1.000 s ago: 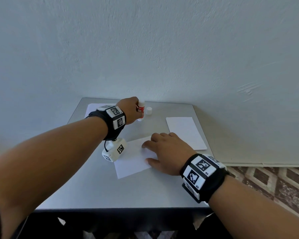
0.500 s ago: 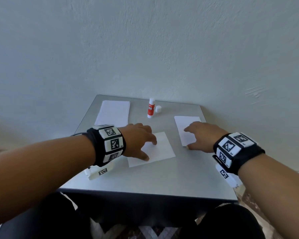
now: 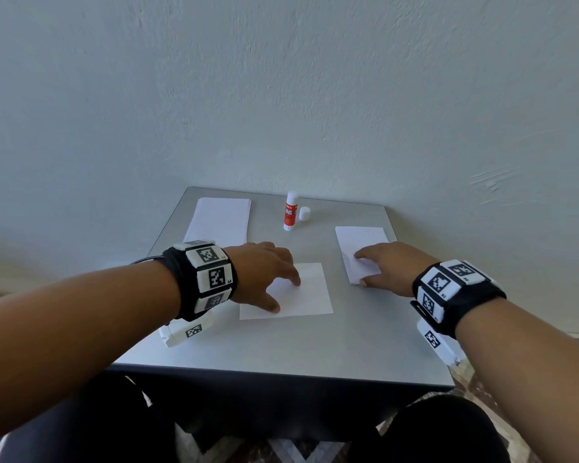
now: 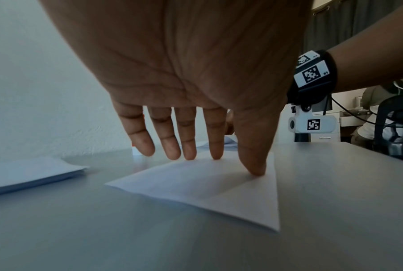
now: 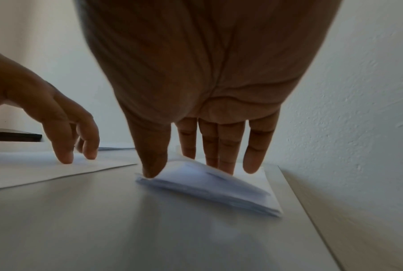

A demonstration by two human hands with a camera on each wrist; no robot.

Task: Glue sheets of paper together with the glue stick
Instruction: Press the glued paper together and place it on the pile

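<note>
Head view: glue stick (image 3: 290, 211) stands upright, uncapped; both hands' grips spread on paper.

The glue stick (image 3: 290, 211) has white lettering on its red label, probably "GLUE STICK", though too small to be sure. The wristbands (image 3: 211, 279) carry only black-and-white square marker codes.

Left hand (image 3: 264, 272) presses middle sheet (image 3: 310, 292); right hand (image 3: 386, 267) rests on right stack (image 3: 361, 238).

Top sheet (image 5: 195, 169) now thumb-lifted.
</note>
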